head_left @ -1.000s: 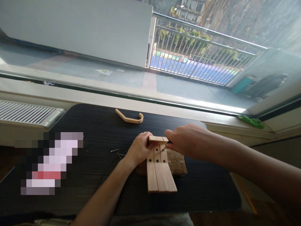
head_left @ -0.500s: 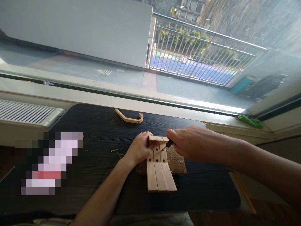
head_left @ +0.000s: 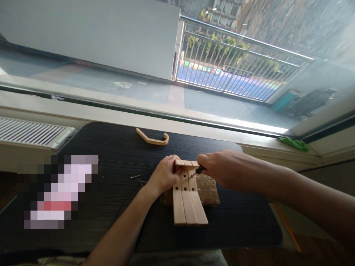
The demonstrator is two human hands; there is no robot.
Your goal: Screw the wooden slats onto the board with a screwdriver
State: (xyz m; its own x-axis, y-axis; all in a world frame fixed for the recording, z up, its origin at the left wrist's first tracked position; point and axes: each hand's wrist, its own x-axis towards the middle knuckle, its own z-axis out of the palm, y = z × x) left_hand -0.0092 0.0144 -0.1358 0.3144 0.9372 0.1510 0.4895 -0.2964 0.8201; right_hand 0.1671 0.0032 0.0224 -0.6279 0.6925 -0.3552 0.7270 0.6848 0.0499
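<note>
Three pale wooden slats lie side by side on the black table, joined at the far end, with dark holes across them. My left hand is closed on the left far corner of the slats. My right hand is closed on a small dark tool; its tip points at a hole in the right slat. A brown perforated board lies under the slats.
A curved wooden piece lies near the table's far edge. A few small nails lie left of my left hand. A blurred patch covers the table's left side. A radiator grille and a window sill run behind.
My right hand has shifted slightly right and down, so the dark tool now shows at the slat. The left hand has kept its hold.
</note>
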